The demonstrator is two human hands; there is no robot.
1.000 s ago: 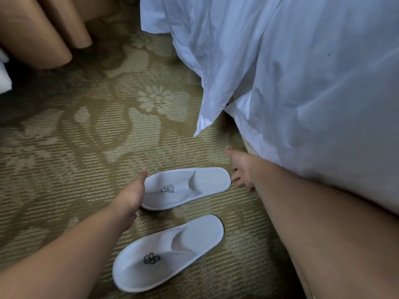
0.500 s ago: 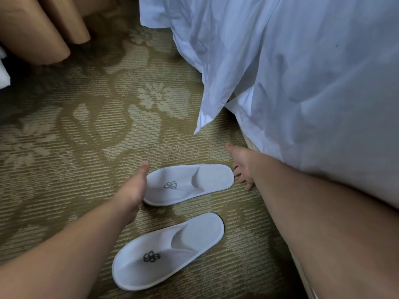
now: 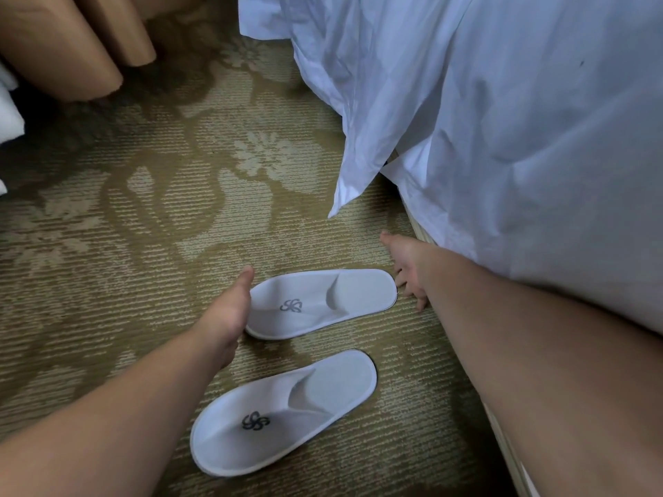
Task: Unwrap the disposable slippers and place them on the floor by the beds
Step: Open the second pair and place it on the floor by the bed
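The bed (image 3: 520, 120) fills my right side, its white sheet hanging to the patterned carpet (image 3: 143, 227), with tan curtain folds (image 3: 71, 48) far off at the upper left. On the carpet just beside the bed lie both slippers, unwrapped, soles down, logos up, no wrapper in sight. The near slipper (image 3: 287, 410) rests alone between my forearms, touched by neither hand, its long axis slanting from lower left to upper right, toe toward the bed. The far slipper (image 3: 323, 303) lies just beyond it, a strip of carpet between them, its axis closer to level across my view, toe also to the right. So the two are not quite parallel. My left hand (image 3: 229, 313) cups the heel end of the far slipper, thumb raised over the rim, palm against its edge; the fingers are hidden behind the hand, so I cannot tell whether they grip. My right hand (image 3: 409, 270) is spread at the toe end, fingers splayed down onto the carpet, fingertips at or just off the toe. With a hand at each end of its length, I judge the remaining move is a small turn of this slipper to match the near one.
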